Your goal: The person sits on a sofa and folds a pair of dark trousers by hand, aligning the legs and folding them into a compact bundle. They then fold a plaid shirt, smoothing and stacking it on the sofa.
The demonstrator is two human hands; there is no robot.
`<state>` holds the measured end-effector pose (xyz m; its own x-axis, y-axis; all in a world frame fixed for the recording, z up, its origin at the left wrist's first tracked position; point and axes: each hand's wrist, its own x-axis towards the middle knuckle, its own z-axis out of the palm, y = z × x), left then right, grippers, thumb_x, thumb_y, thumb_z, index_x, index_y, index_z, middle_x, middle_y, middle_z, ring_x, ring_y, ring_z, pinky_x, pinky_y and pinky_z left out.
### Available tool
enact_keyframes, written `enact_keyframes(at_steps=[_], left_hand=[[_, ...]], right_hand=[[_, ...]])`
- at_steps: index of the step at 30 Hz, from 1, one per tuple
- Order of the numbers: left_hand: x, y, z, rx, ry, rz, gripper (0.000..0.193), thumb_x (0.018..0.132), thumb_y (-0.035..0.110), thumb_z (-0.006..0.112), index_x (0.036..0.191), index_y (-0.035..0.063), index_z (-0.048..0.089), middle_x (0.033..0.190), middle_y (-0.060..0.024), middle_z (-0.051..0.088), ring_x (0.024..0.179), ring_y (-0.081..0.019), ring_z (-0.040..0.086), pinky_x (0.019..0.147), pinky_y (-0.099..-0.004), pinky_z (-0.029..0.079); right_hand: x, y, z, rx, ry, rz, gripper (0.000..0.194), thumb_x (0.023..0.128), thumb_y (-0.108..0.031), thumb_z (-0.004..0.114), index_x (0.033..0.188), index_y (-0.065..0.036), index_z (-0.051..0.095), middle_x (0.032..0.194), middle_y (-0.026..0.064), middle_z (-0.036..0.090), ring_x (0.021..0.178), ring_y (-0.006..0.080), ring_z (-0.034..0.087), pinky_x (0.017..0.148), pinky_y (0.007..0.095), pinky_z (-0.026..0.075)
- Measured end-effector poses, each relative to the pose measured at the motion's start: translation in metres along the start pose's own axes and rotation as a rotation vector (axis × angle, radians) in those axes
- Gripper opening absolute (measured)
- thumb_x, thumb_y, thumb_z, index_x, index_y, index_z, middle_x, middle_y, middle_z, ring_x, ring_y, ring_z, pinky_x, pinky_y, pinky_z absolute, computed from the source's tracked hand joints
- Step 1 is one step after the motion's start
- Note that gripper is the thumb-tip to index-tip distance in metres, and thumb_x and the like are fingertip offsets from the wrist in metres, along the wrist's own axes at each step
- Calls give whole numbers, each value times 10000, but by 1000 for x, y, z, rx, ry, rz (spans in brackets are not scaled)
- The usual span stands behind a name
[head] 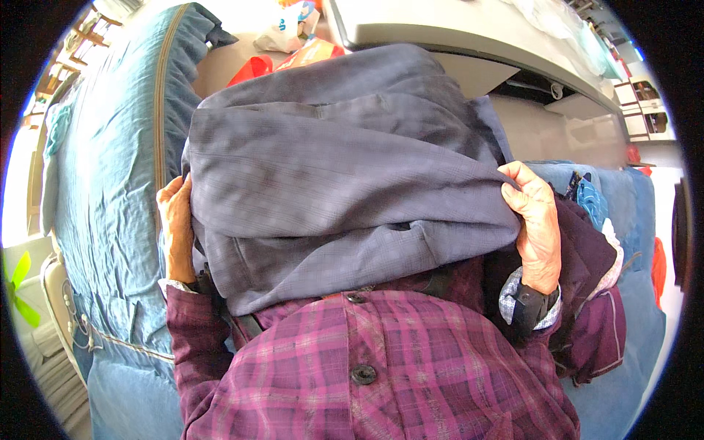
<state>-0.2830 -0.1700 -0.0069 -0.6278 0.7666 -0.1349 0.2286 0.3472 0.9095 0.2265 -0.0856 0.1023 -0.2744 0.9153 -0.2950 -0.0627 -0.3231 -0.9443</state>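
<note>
A dark grey checked woven garment [330, 170], loosely folded with a pocket-like slit near its lower edge, spreads before me in the head view. My left hand [179, 231] grips its left edge, the fingers partly hidden behind the cloth. At the right edge, my right hand [531, 220] pinches the fabric between thumb and fingers. The cloth lies just in front of my plaid shirt [418, 357] and hides whatever is under it.
A blue-covered sofa armrest or bed edge [115, 165] runs along the left. Dark and purple clothes [597, 335] lie on blue fabric at right. Beyond the garment are a red bag [253, 69], a white plastic bag [286, 27] and a pale table [467, 25]. Green fan blades [22, 291] show far left.
</note>
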Motion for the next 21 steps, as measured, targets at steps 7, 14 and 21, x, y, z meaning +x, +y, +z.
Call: enact_keyframes(at_steps=[7,14,21], left_hand=[[-1,12,-8,239,246,263,365,935,132,638,635,35,455,615,67,351,590,-63,303,520,-305,247],[-5,37,-20,400,419,327,196,936,162,639,880,-24,660,690,-158,599,613,-194,511,623,-359,415],[-13,47,-15,654,486,446,256,956,244,600,959,10,703,931,-178,694,862,-349,654,779,-453,486]], right_hand=[[-1,-3,5,-34,3,35,180,927,-160,670,1034,-24,621,956,25,692,814,88,636,785,223,493],[0,0,3,-7,-9,27,236,928,-211,704,1023,-31,585,928,37,691,778,91,652,745,224,518],[1,3,-4,29,-24,28,220,913,-164,710,1047,-26,603,957,52,701,798,108,655,766,248,524]])
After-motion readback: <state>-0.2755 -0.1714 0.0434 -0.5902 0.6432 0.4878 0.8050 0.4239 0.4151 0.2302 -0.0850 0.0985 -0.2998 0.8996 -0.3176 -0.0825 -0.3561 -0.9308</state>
